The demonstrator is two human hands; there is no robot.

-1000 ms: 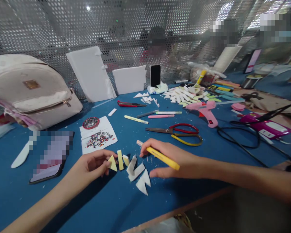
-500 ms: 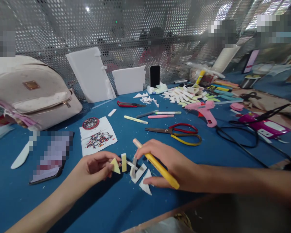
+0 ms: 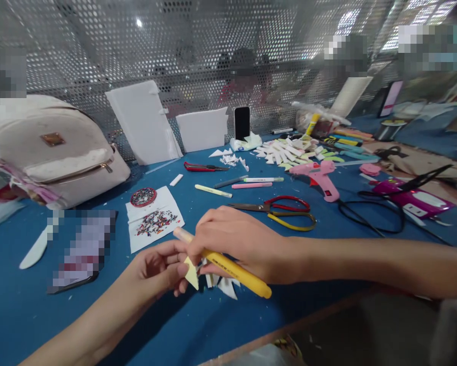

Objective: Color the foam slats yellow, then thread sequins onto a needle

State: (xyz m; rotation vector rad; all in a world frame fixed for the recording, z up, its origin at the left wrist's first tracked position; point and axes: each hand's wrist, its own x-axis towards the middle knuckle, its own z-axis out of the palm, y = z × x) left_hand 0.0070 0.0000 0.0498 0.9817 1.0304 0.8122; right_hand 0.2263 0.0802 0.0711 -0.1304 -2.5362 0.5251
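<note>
My left hand [image 3: 157, 272] pinches a pale yellow triangular foam piece [image 3: 191, 274] between thumb and fingers. Close against it is my right hand [image 3: 232, 244], its fingertips bent down by the yellow piece. A yellow marker [image 3: 238, 269] with a pale pinkish end lies in the right hand's grip, slanting down to the right. What the right fingertips touch is hidden. White foam pieces [image 3: 227, 288] lie on the blue table [image 3: 155, 330], partly behind the right hand.
Scissors [image 3: 270, 207], several thin markers [image 3: 213, 190], a pink glue gun [image 3: 320, 179] with a black cord and a foam heap [image 3: 285, 151] lie beyond. Glitter paper [image 3: 157, 223], a phone [image 3: 83, 249] and a backpack [image 3: 56, 152] are on the left.
My right hand has moved left with the marker, up to my left hand. It now covers most of the white pieces. The triangle has shifted slightly right and down.
</note>
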